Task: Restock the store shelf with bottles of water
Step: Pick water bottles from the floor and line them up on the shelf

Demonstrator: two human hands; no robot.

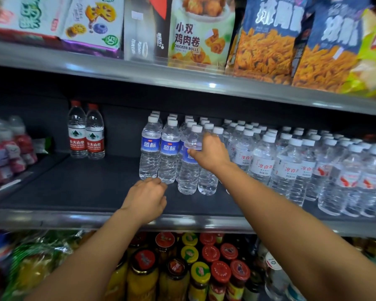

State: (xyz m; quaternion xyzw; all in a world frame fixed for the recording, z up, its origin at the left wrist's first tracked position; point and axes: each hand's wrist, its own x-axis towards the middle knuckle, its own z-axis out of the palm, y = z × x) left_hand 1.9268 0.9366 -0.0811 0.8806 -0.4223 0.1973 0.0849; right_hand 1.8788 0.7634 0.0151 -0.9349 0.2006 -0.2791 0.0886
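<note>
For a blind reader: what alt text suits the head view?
A right hand grips a blue-label water bottle on a dark store shelf. The left hand rests near the front bottles; red-label bottles stand farther left.

1. You are facing clear water bottles (168, 152) wearing blue labels with white lettering and white caps.
2. Two bottles (86, 131) are showing red caps and red-and-white labels.
3. Clear bottles (289, 166) are carrying white labels with red script.
4. The shelf (85, 187) is looking dark grey.
</note>
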